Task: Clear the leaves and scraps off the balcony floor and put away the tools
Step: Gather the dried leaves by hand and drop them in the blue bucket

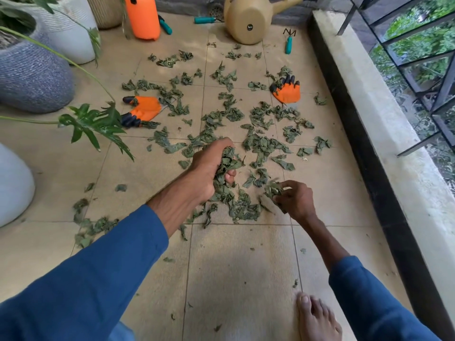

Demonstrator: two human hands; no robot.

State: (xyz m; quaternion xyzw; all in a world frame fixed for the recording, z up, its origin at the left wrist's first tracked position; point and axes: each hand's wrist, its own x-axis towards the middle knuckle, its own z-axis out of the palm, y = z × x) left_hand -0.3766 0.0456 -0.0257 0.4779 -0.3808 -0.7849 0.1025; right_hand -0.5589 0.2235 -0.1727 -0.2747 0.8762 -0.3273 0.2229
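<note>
Lining the left edge of the tiled balcony floor are a grey woven planter and a white planter, with a split green plant leaf reaching over the tiles. Just right of that leaf an orange glove with black fingertips lies flat among the scattered leaves. At the back stand an orange sprayer and, to its right, a tan watering can.

Near the middle, the left hand is curled round a thick bunch of leaves; more leaves lie below and all round it. Lower and to the right, the right hand pinches a small clump between thumb and fingertips, close over the pile; whether it touches the floor cannot be told.

Beyond that hand lies a second orange glove, and farther back a teal-handled hand rake, just right of the watering can. A bare foot shows at bottom right, and a concrete ledge runs down the right side.
</note>
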